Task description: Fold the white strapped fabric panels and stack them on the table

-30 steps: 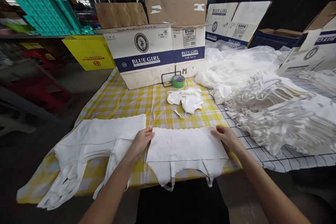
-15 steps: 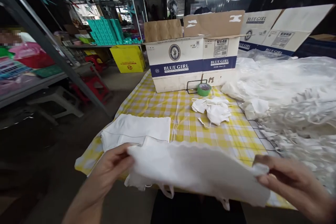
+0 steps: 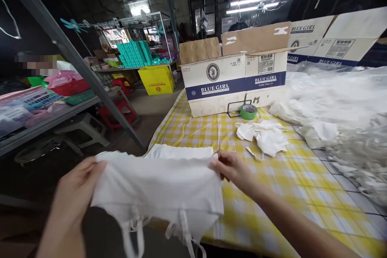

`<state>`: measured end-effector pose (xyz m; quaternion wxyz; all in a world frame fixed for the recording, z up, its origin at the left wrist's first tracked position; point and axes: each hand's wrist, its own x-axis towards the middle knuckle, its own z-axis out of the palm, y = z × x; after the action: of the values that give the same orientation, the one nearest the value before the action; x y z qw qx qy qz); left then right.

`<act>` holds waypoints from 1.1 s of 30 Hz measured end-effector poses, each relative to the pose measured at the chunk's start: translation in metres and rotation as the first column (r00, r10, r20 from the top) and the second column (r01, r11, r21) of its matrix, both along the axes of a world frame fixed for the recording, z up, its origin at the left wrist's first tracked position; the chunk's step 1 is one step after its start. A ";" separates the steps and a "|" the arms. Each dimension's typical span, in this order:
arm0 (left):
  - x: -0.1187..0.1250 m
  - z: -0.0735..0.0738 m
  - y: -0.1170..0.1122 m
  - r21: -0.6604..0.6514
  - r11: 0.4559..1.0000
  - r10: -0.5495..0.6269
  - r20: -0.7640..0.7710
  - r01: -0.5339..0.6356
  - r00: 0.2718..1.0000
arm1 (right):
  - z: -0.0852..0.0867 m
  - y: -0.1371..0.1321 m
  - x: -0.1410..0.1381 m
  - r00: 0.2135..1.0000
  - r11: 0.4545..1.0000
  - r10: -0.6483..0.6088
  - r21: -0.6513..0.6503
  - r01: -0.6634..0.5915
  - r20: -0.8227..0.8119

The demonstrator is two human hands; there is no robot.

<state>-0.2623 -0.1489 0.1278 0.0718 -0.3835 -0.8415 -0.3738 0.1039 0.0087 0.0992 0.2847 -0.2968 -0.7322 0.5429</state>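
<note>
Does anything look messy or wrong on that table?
A bit: crumpled white cloth lies bunched near the green tape, not smoothed flat. The raised flap of the front carton has ragged white patches, as if torn.

Garment point(image 3: 160, 181): smth matt cloth

From this position, the front box point(image 3: 236, 78) is displaying BLUE GIRL on the blue band point(image 3: 237, 85) across both visible panels. The left panel is adding PREMIUM PILSENER BEER below the name. A mark resembling an M point(image 3: 256, 100) is showing low on the right panel. The rear box point(image 3: 338, 39) is bearing BLUE GIRL above and below. The yellow bag point(image 3: 155, 80) is carrying red print, too small to read.
</note>
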 end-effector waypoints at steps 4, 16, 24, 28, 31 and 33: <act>-0.008 -0.039 0.082 -0.336 0.942 -0.118 -0.267 0.022 0.956 | -0.059 0.054 -0.042 0.939 0.961 -0.270 0.128 0.247 0.214; 0.001 -0.107 0.128 -0.581 0.802 -0.261 -0.551 -0.139 0.793 | -0.117 0.080 -0.058 0.826 0.878 -0.461 0.302 0.371 0.324; -0.018 -0.113 0.137 -0.585 0.804 -0.318 -0.579 -0.110 0.751 | -0.119 0.080 -0.062 0.795 0.865 -0.491 0.312 0.394 0.358; -0.024 -0.113 0.144 -0.648 0.757 -0.383 -0.548 -0.088 0.744 | -0.120 0.077 -0.061 0.787 0.862 -0.495 0.321 0.391 0.369; -0.020 -0.106 0.145 -0.694 0.716 -0.427 -0.516 -0.071 0.743 | -0.120 0.076 -0.061 0.773 0.858 -0.504 0.328 0.396 0.385; -0.011 -0.099 0.143 -0.690 0.719 -0.433 -0.532 -0.076 0.728 | -0.114 0.072 -0.062 0.751 0.815 -0.555 0.416 0.404 0.358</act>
<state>-0.2733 -0.0063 0.0283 0.1824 -0.5745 -0.7902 0.1107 0.0423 0.0808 -0.0151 0.2758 -0.5486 -0.7519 0.2400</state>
